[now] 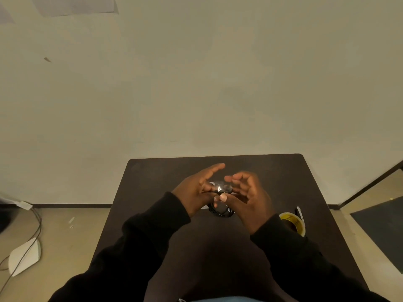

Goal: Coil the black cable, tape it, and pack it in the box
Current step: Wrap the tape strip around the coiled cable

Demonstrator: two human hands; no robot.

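Both my hands are raised together over the middle of the dark table (165, 247). Between them I hold the coiled black cable (220, 211), whose loops hang down below my thumbs. A shiny strip of clear tape (220, 186) stretches across the top of the coil between my fingers. My left hand (197, 189) pinches the coil and tape from the left, with its fingers extended. From the right, my right hand (247, 198) grips the coil with curled fingers, its thumb pressing on the bundle. No box is in view.
A yellow roll of clear tape (293, 222) stands on the table just right of my right wrist. On the floor to the left lie loose cables (32, 234) and a white flat object (24, 256). A wall rises behind the table.
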